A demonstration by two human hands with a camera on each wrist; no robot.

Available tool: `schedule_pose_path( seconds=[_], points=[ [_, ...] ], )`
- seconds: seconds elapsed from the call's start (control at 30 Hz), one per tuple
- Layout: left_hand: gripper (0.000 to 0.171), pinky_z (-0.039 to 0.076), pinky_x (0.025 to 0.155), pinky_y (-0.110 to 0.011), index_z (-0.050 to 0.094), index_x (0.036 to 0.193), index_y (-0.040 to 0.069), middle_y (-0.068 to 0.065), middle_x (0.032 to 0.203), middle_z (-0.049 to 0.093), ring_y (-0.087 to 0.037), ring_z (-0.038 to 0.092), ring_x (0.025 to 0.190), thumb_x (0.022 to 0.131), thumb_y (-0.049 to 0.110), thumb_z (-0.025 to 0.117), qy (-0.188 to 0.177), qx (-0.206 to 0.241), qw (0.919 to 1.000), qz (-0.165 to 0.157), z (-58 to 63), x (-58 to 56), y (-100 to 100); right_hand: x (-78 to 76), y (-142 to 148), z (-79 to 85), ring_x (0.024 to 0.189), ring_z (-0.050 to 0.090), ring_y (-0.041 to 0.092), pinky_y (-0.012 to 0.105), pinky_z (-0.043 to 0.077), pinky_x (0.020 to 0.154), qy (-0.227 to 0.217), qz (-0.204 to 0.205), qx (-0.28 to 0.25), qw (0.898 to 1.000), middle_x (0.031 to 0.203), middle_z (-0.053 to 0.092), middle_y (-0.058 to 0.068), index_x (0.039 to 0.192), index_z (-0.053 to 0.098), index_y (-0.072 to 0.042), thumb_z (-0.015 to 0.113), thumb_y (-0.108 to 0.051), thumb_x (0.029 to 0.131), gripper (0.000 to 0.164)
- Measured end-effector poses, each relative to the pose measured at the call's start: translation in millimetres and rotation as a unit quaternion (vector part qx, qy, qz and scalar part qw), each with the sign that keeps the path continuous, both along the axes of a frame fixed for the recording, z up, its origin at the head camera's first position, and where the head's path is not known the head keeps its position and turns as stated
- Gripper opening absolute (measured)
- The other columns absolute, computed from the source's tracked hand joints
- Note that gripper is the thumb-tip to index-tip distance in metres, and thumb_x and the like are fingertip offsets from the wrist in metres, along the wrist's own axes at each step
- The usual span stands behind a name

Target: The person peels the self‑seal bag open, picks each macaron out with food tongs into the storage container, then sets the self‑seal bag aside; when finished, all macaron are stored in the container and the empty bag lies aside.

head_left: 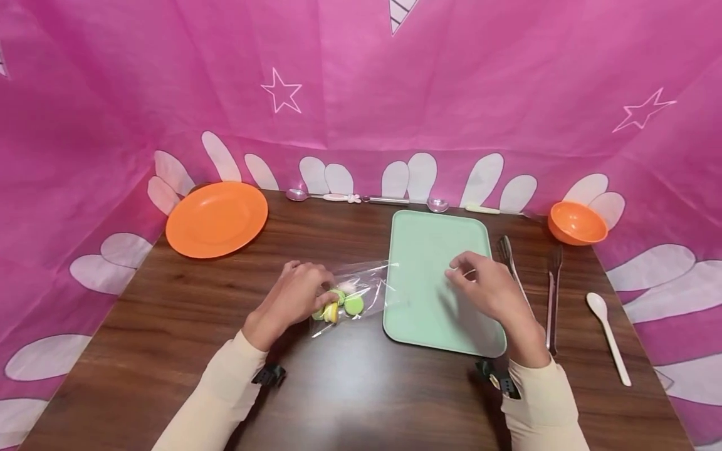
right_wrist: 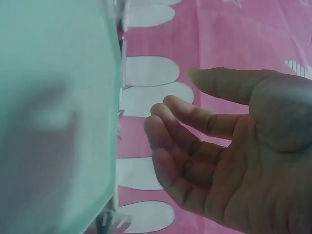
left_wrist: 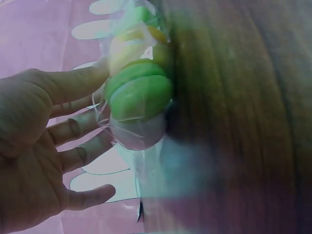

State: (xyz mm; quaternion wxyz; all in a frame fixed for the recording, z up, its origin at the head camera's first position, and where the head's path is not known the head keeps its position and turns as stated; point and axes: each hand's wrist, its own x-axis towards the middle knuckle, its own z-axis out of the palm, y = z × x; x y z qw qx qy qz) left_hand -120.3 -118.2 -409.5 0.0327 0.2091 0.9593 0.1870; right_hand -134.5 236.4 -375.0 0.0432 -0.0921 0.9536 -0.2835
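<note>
Head view: left hand point(head_left: 296, 291) pinches a clear, crinkled plastic bag point(head_left: 369, 291) holding round green, yellow and whitish macaron-like pieces point(head_left: 353, 305). Bag is left of a mint-green rectangular tray point(head_left: 431, 257), its right end overlapping the tray edge; whether its underside touches the dark wood-grain bench point(head_left: 169, 307) cannot be told. Right hand point(head_left: 487, 285) is above the tray, fingers loosely bent, holding nothing. Hands well apart. Orange round plate point(head_left: 217, 219) at back left; orange bowl point(head_left: 576, 223) at back right; white spoon point(head_left: 609, 338) near the right edge.

Left wrist view: thumb at the bag's edge, the other fingers spread behind. Pieces sit in a row inside: green, yellow, green, whitish. Lower part of bag blurred.

Right wrist view: thumb apart from the curved fingers, nothing between them; tray alongside, a soft shadow across its surface.
</note>
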Motion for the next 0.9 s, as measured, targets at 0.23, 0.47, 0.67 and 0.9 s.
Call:
schedule_pose_path(
  seconds=[0.23, 0.47, 0.67, 0.9],
  points=[
    [0.014, 0.056, 0.091, -0.046, 0.085, 0.104, 0.014, 0.001, 0.098, 0.080, -0.019, 0.069, 0.089, 0.092, 0.021, 0.086, 0.007, 0.044, 0.9989, -0.019, -0.2, -5.6, -20, -17.0, -32, -21.1, 0.093, 0.074, 0.031, 0.050, 0.058, 0.086, 0.013, 0.062, 0.000, 0.998, 0.096, 0.078, 0.014, 0.107, 0.073, -0.002, 0.072, -0.016, 0.101, 0.015],
    [0.003, 0.056, 0.082, -0.039, 0.084, 0.097, 0.014, 0.001, 0.092, 0.077, -0.015, 0.063, 0.079, 0.095, 0.015, 0.083, 0.027, 0.049, 0.9979, -0.031, -6.4, -6.1, -17, -36.0, -74, -27.0, 0.102, 0.074, 0.035, 0.054, 0.057, 0.093, -0.003, 0.080, 0.013, 0.997, 0.104, 0.078, 0.018, 0.118, 0.070, 0.001, 0.071, -0.018, 0.102, 0.025],
    [0.002, 0.056, 0.098, -0.053, 0.085, 0.094, 0.015, 0.001, 0.092, 0.078, -0.018, 0.070, 0.086, 0.094, 0.016, 0.083, 0.055, 0.057, 0.9962, -0.037, 4.1, -9.7, -18, -17.0, -49, -13.3, 0.108, 0.073, 0.040, 0.060, 0.056, 0.097, -0.006, 0.045, 0.018, 0.999, 0.114, 0.077, 0.022, 0.126, 0.069, 0.001, 0.069, -0.023, 0.105, 0.032],
    [0.009, 0.054, 0.096, -0.050, 0.082, 0.085, 0.015, 0.002, 0.089, 0.075, -0.015, 0.065, 0.084, 0.092, 0.010, 0.080, 0.044, 0.079, 0.9955, -0.030, 15.7, -8.0, -30, 6.3, 35, -12.5, 0.124, 0.052, 0.062, 0.074, 0.044, 0.099, -0.016, -0.125, 0.110, 0.986, 0.133, 0.058, 0.042, 0.132, 0.062, 0.009, 0.066, -0.026, 0.104, 0.045]
  ],
)
